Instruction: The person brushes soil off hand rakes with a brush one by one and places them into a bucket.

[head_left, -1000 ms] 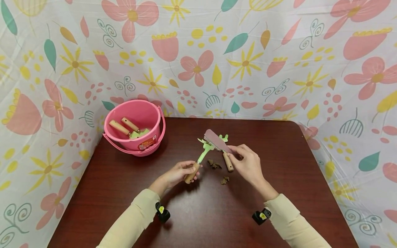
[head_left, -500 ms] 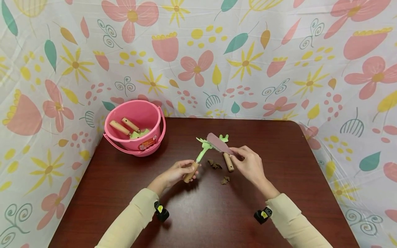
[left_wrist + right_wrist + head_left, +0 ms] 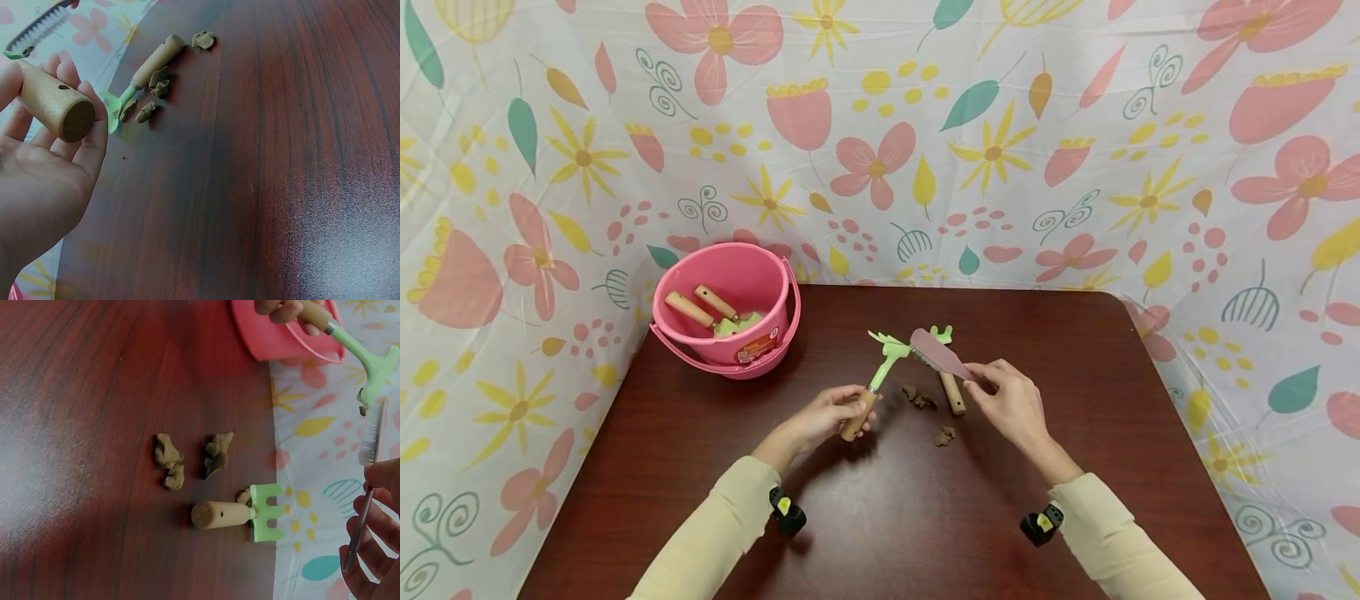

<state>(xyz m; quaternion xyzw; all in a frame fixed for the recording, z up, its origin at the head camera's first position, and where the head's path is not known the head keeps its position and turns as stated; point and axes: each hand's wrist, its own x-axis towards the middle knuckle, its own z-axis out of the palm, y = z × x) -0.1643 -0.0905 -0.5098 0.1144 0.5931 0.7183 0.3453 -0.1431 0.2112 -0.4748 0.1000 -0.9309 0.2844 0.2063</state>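
My left hand [image 3: 827, 418] grips the wooden handle of a small green hand hoe [image 3: 892, 354], its head raised above the table and pronged on one side. A brown clump clings to that head in the right wrist view. The thumb and fingers of my right hand [image 3: 1011, 402] pinch a mauve brush [image 3: 938, 353] with white bristles [image 3: 370, 434]. Those bristles face the hoe head, at or very near its edge; contact is hard to tell. Below them lies a green hand fork [image 3: 267, 512] with a wooden handle, partly hidden by the brush in the head view.
Several brown clay-like clumps [image 3: 919, 398] lie on the dark wooden table [image 3: 880, 533] near the fork, one [image 3: 945, 436] closer to me. At the back left stands a pink bucket [image 3: 722, 275] holding wooden-handled green tools. Flowered cloth [image 3: 880, 100] hangs behind.
The brush has slid right and down, off the top of the hoe head to its right edge. My left hand has shifted slightly left with the hoe.
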